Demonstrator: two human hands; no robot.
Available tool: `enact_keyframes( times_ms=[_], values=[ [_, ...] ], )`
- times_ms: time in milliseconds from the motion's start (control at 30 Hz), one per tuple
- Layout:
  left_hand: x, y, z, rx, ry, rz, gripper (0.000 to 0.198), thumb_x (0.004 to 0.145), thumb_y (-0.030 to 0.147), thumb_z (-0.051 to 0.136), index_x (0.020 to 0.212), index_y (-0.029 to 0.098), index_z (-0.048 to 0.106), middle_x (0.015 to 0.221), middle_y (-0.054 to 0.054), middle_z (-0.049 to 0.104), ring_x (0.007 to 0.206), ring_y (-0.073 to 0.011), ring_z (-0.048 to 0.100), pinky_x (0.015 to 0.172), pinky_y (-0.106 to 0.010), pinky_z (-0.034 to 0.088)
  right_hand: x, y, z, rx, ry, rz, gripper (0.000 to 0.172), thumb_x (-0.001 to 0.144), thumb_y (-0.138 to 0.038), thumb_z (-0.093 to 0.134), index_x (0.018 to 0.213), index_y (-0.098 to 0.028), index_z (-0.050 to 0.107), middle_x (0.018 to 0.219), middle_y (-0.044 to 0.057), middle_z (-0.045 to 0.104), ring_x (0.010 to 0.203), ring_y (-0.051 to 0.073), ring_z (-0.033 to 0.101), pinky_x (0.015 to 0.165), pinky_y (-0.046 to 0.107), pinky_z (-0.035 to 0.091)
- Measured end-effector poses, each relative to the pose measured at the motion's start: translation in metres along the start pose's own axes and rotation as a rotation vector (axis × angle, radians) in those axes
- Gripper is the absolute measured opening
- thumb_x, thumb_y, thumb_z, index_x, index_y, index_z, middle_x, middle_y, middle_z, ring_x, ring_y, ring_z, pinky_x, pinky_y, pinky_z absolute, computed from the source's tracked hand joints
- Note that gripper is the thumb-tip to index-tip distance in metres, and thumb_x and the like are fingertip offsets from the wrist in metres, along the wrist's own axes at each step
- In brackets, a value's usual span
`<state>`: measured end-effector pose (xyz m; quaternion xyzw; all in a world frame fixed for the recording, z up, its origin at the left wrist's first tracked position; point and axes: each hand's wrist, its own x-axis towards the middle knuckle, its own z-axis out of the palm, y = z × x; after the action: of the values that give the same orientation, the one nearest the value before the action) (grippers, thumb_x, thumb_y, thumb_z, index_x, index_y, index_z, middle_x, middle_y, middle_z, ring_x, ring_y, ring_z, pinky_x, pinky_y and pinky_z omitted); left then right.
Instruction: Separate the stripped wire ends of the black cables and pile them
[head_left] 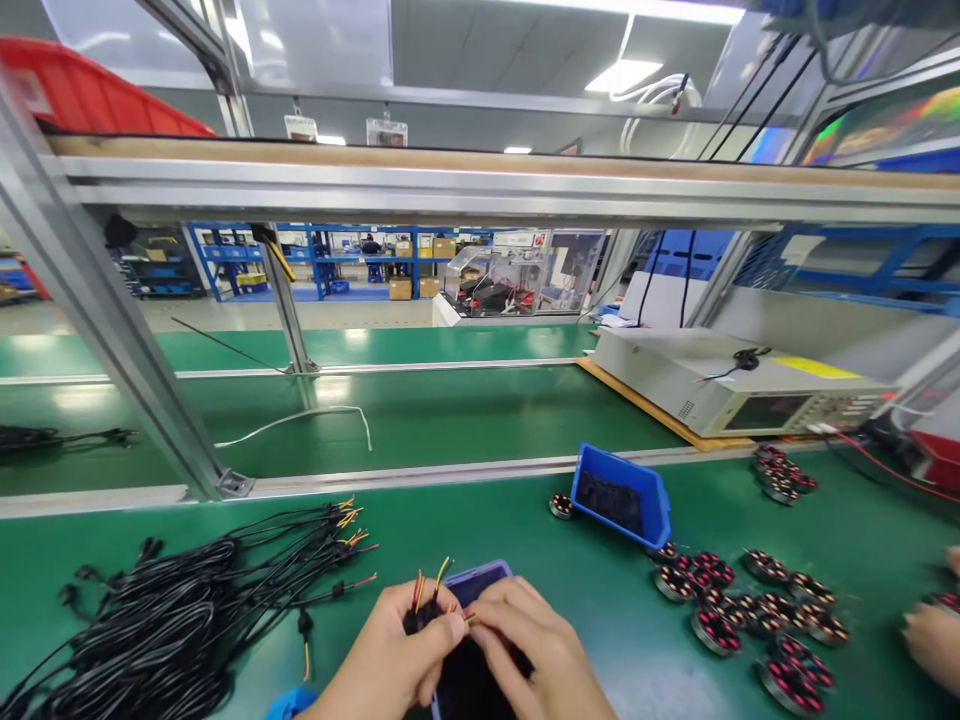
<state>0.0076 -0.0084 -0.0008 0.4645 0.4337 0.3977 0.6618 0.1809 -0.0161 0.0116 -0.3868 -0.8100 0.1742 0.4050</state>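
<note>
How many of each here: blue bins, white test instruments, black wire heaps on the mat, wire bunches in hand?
Blue bin: 1
White test instrument: 1
Black wire heap: 1
Wire bunch in left hand: 1
Total: 4

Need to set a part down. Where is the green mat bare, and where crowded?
Bare green mat lies ahead of the left hand and right hand, which hold a black lead, between the black cable bundle with coloured tips and the blue plastic bin. Right of the bin, round copper-wound stators crowd the mat beside another person's hand.
</note>
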Motion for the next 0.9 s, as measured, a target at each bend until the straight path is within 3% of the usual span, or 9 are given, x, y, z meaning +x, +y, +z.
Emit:
enact_keyframes(
  times_ms=[267, 367, 733, 900],
  values=[
    [-0.007, 0.009, -0.001, 0.157, 0.009, 0.034, 0.033, 0.077, 0.047, 0.074, 0.069, 0.018, 0.061, 0.045, 0.012, 0.033, 0.037, -0.0037, 0.026, 0.04, -0.018, 0.021, -0.005, -0.001, -0.011, 0.193, 0.151, 0.077, 0.016, 0.091, -0.017, 0.058, 0.098, -0.024, 0.071, 0.081, 0.004, 0.073, 0.07, 0.018, 0.07, 0.064, 0.023, 0.058],
    [-0.009, 0.013, 0.0, 0.16, 0.01, 0.02, 0.034, 0.078, 0.046, 0.073, 0.068, 0.018, 0.059, 0.047, 0.012, 0.033, 0.037, -0.0035, 0.024, 0.039, -0.018, 0.018, -0.008, -0.001, -0.013, 0.221, 0.166, 0.149, 0.014, 0.092, -0.023, 0.06, 0.103, -0.024, 0.069, 0.079, 0.004, 0.073, 0.065, 0.017, 0.069, 0.063, 0.022, 0.058],
    [-0.009, 0.015, 0.0, 0.167, 0.01, 0.043, 0.033, 0.077, 0.045, 0.075, 0.067, 0.017, 0.061, 0.049, 0.011, 0.036, 0.039, -0.0032, 0.025, 0.039, -0.02, 0.015, -0.009, -0.004, -0.018, 0.128, 0.159, 0.127, 0.009, 0.092, -0.022, 0.059, 0.097, -0.025, 0.065, 0.079, 0.003, 0.071, 0.068, 0.018, 0.069, 0.065, 0.025, 0.059],
    [-0.009, 0.011, -0.001, 0.142, 0.022, 0.042, 0.04, 0.075, 0.054, 0.076, 0.069, 0.017, 0.061, 0.054, 0.009, 0.041, 0.038, -0.0026, 0.027, 0.038, -0.019, 0.016, -0.007, -0.005, -0.015, 0.098, 0.13, 0.095, 0.011, 0.091, -0.019, 0.057, 0.095, -0.025, 0.065, 0.077, 0.003, 0.071, 0.067, 0.019, 0.069, 0.065, 0.026, 0.06]
  ],
)
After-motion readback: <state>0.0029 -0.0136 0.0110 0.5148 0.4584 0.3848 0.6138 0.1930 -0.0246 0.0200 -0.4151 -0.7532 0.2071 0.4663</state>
